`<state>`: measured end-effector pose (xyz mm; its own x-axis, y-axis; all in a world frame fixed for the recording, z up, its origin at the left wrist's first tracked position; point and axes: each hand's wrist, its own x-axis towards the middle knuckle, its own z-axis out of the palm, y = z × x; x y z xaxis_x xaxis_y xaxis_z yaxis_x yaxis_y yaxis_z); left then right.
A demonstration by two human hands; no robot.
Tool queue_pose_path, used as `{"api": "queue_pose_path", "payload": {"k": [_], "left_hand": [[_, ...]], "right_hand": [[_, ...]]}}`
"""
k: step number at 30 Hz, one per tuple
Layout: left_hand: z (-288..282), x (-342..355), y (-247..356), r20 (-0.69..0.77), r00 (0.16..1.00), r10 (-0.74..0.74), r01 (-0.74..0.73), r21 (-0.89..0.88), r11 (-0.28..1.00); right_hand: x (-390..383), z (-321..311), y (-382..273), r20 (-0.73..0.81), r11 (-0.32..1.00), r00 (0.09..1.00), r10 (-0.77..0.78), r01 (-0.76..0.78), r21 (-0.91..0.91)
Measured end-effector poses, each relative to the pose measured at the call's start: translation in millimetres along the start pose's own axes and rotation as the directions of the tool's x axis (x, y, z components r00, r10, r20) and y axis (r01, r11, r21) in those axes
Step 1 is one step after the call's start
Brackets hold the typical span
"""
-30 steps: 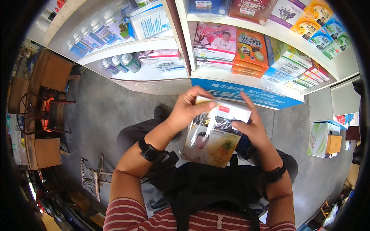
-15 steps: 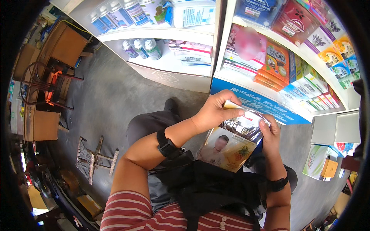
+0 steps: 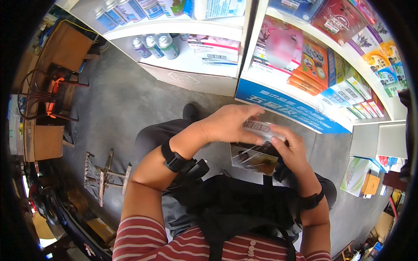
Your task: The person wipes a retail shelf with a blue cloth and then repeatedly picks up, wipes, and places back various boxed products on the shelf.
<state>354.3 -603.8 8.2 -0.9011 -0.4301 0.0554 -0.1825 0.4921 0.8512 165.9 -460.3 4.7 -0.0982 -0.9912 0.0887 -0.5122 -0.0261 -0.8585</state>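
Observation:
I hold a flat, plastic-wrapped package (image 3: 252,161) with a pineapple picture between both hands in front of my lap. It is tilted, so a narrow, pale printed end faces up and much of the front is foreshortened or hidden. My left hand (image 3: 230,124) is closed round its upper left part, thumb toward me. My right hand (image 3: 289,148) grips the upper right part, fingers bent over the edge. Black straps sit on both forearms, and a dark bag or apron covers my lap.
Ahead stand white shelves (image 3: 178,30) with spray cans (image 3: 167,45) and stacked boxes (image 3: 313,65). At left are cardboard boxes (image 3: 48,143), a dark chair (image 3: 54,98) and a folding wooden stool (image 3: 104,174) on the concrete floor (image 3: 109,108). More boxes (image 3: 361,176) stand at right.
The package has tipped, so its picture face is now mostly foreshortened and its narrow end shows upward. My left hand moved left and turned; my right hand shifted slightly left and down.

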Motion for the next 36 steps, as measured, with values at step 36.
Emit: {"api": "queue_pose_path", "payload": {"k": [36], "left_hand": [[-97.4,-112.2,-182.2,-0.852,-0.164,-0.498,0.368,-0.521,0.77]], "right_hand": [[10.7,13.3,1.4,0.057,0.93,0.965,0.257,-0.262,0.259]]}}
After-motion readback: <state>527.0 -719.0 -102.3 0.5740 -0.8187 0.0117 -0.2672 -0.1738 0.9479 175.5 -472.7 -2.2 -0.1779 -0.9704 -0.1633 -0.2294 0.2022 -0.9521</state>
